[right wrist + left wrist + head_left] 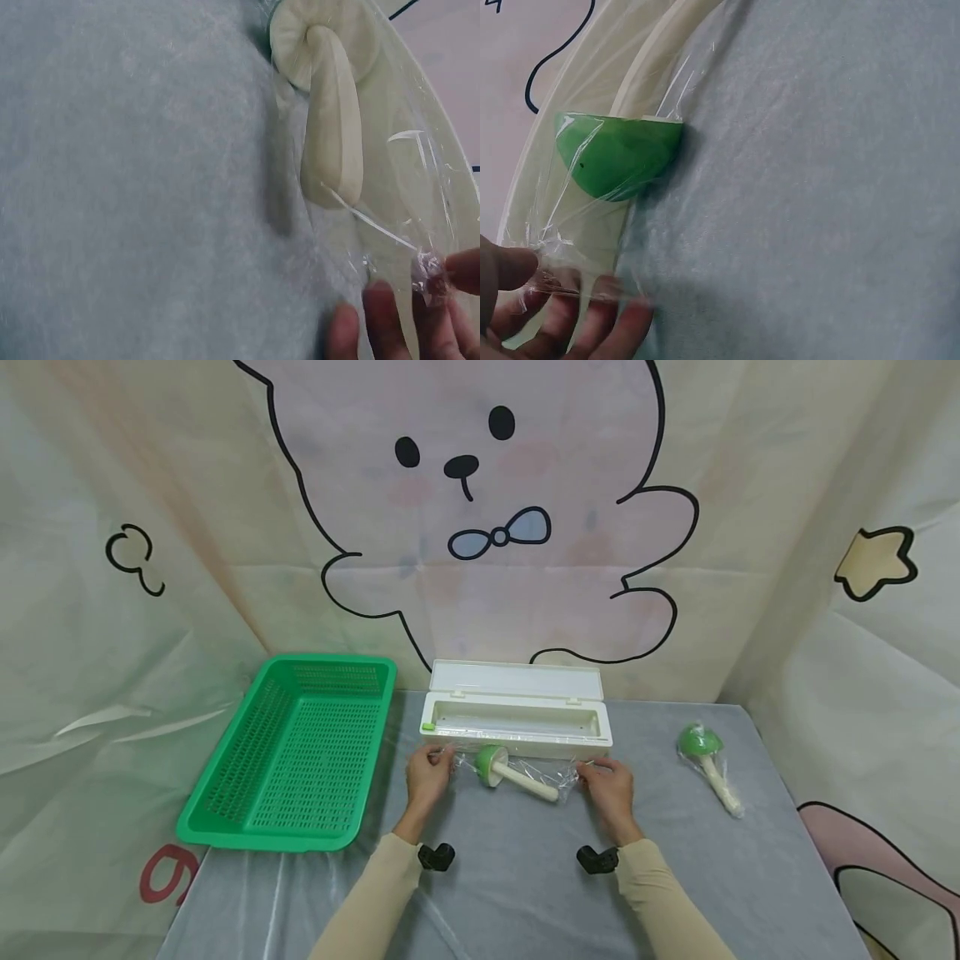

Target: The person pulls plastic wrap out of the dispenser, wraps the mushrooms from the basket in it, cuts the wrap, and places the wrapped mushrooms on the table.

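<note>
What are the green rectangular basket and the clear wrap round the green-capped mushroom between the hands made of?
Green rectangular basket: probably molded plastic, smooth, with neat rows of holes. Clear crinkly wrap: likely thin, glossy plastic film; bright glints run along its creases.

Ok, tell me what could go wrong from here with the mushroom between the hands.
The clear film might tear or slip, since the left hand and right hand pinch it at opposite ends. It could also snag on the white box, which sits close behind it. And the mushroom may shift or roll inside the film, as no finger holds its cap or stem.
</note>
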Demonstrator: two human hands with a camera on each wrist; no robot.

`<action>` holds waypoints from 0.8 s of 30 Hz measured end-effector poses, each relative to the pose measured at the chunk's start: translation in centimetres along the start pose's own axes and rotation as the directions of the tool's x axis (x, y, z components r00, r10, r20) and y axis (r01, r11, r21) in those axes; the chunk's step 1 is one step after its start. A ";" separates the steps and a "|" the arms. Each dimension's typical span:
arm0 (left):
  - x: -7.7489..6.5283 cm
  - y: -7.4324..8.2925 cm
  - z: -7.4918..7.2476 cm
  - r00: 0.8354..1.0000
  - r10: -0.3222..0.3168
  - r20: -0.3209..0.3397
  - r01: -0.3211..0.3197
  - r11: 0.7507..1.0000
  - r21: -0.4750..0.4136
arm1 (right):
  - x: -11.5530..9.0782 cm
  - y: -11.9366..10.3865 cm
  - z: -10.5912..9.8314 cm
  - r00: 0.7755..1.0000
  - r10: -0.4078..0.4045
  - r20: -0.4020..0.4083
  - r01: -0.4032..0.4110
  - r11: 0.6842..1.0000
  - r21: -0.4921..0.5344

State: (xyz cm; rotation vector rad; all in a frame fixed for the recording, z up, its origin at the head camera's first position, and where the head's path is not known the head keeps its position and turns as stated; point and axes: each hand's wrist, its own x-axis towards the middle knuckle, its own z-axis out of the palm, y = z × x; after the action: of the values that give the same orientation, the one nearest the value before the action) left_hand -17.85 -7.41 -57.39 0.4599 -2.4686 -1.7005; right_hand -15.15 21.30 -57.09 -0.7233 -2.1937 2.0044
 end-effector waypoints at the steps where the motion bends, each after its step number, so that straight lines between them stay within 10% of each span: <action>1: 0.0 0.0 -0.1 1.000 0.015 0.023 -0.016 0.999 0.034 | 0.0 0.0 0.0 0.999 0.010 0.030 -0.011 1.000 0.006; 5: -0.1 0.2 -0.2 0.994 0.045 0.100 -0.045 0.999 -0.002 | 0.0 0.0 -0.2 0.994 0.004 0.110 -0.004 1.000 -0.005; 11: 0.2 0.2 -0.2 0.974 -0.116 0.192 0.177 0.924 -0.339 | 0.3 0.2 -0.5 0.992 -0.027 0.126 0.020 0.998 0.056; 15: 0.3 0.4 -0.6 0.957 -0.152 0.248 0.230 0.919 -0.321 | 0.3 0.1 -1.0 0.984 -0.009 0.179 -0.014 0.992 0.127; 24: 0.4 0.3 -1.1 0.957 0.171 0.235 -0.160 0.985 -0.065 | 0.6 -0.2 -2.1 0.944 -0.164 0.286 0.219 0.960 -0.174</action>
State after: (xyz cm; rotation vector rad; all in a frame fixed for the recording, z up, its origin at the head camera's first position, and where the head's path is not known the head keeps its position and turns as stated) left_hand -17.99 -8.41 -56.79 0.0406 -2.5356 -1.8334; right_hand -15.00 23.47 -56.75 -0.2445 -2.5350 1.8955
